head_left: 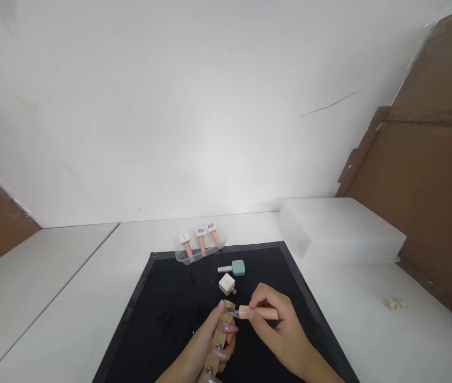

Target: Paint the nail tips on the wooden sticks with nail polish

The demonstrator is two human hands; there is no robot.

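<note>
My left hand is wrapped round a wooden stick that carries several false nails, held at a slant. One of these, a pinkish false nail, sticks out to the right below the top one. In my right hand a nail polish brush with a peach cap is pinched between thumb and fingers. Its bristle end touches or nearly touches the top nail on the stick. Just beyond stands an uncapped white nail polish bottle, tilted, its neck toward me. A mint-green bottle with a pale cap lies behind it.
Three white bottles with peach caps rest in a clear plastic tray at the mat's far edge. The black mat covers the middle. A translucent plastic box stands at the right, near small pale rings. Cardboard borders the right side.
</note>
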